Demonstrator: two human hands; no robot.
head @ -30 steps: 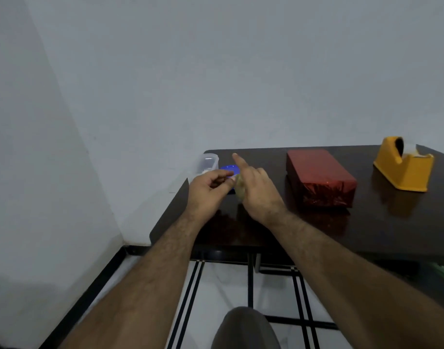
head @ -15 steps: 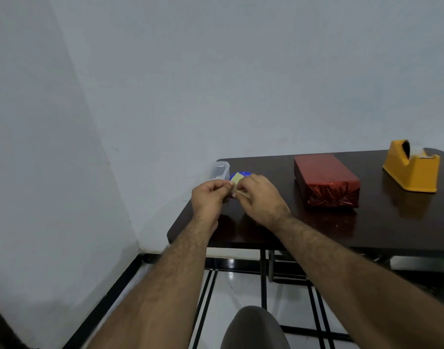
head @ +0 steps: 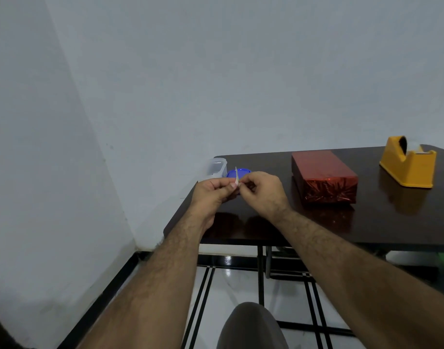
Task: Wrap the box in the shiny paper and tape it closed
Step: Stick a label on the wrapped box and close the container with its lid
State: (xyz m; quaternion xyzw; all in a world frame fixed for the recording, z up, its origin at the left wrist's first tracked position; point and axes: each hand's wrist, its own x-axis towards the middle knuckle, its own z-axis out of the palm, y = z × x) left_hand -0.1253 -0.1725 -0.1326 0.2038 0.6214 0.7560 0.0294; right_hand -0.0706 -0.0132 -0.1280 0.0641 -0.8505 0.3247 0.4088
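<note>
A box wrapped in shiny red paper (head: 324, 175) lies on the dark table (head: 366, 222), right of my hands. A yellow tape dispenser (head: 408, 165) stands at the far right. Over the table's left end, my left hand (head: 210, 191) and my right hand (head: 262, 190) meet, fingers curled, and together pinch a small pale paper slip (head: 237, 176) that stands upright between the fingertips.
A clear plastic tub (head: 217, 167) sits at the table's back left corner, with a blue lid (head: 237, 173) beside it, partly behind my fingers. Grey walls close the left and back. My knee (head: 251, 326) shows below, over a tiled floor.
My right index finger, raised a second ago, has curled down. Both hands now pinch the slip, which has turned edge-on and upright. The view has shifted left.
</note>
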